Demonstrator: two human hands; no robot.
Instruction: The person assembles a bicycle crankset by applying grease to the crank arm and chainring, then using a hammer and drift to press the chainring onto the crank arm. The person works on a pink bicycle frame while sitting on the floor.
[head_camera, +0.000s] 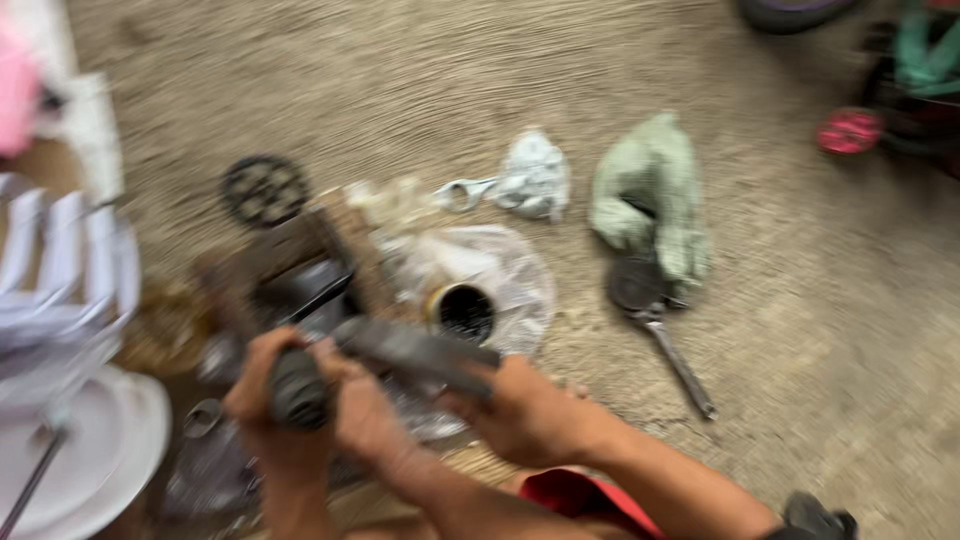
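- Left hand (275, 400) wraps tight around a dark ribbed cylindrical grip (297, 390).
- Right hand (520, 410) clamps the long grey metal bar (415, 350).
- Just beyond: an open round tin (462, 312).

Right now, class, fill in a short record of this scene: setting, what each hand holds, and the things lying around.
Setting: rough sandy ground, picture blurred by motion
Left hand: wrapped around the black grip at one end of a dark bar
Right hand: grasps the other end of the bar
Behind the hands: open tin on clear plastic sheet
Left of tin: black toothed sprocket
Right: green rag, with a metal wrench below it
Near the rag: white cloth
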